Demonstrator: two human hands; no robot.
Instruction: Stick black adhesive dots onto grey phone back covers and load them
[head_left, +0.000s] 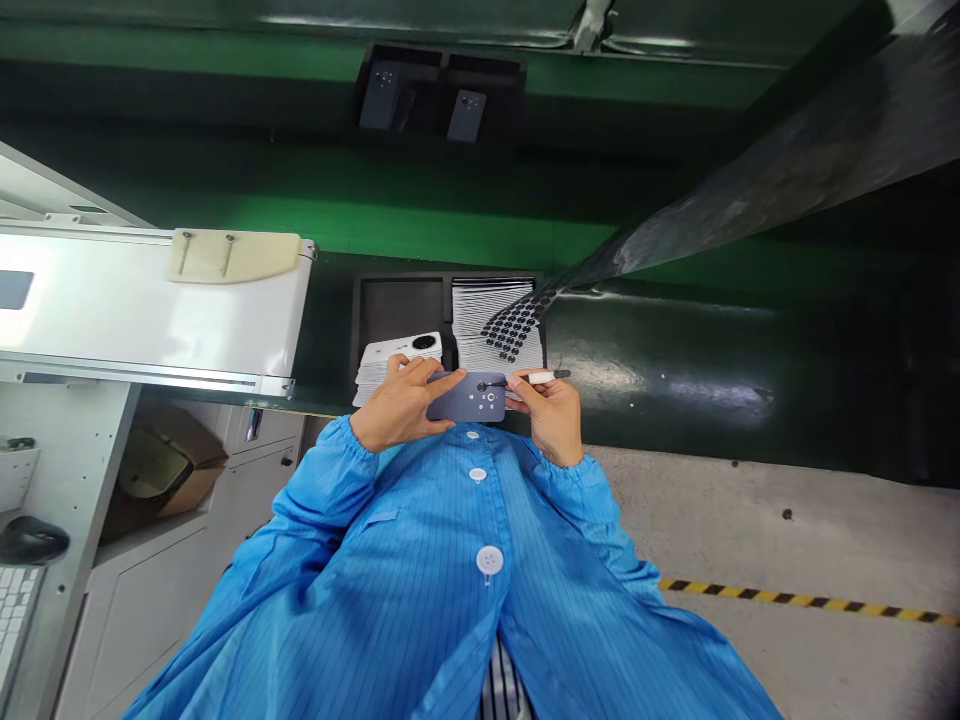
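Note:
My left hand [405,402] grips a dark blue-grey phone back cover [457,402] by its left part, thumb below and fingers above. Small camera holes show at the cover's right end. In my right hand [551,415] is a white and black pen-like tool [541,377], pinched between thumb and fingers. Its dark tip reaches the cover near a round black spot; whether the two touch I cannot tell. Just behind lies a sheet of round black stickers [514,325], over a tightly packed row of thin white-edged pieces [480,300].
A black tray [401,279] holds that row and, at left, a stack of white phone covers [375,362]. Another tray [517,85] with dark covers sits on the green belt [337,215]. A dark strip [675,235] slants in from upper right. At left stands a white machine [150,320].

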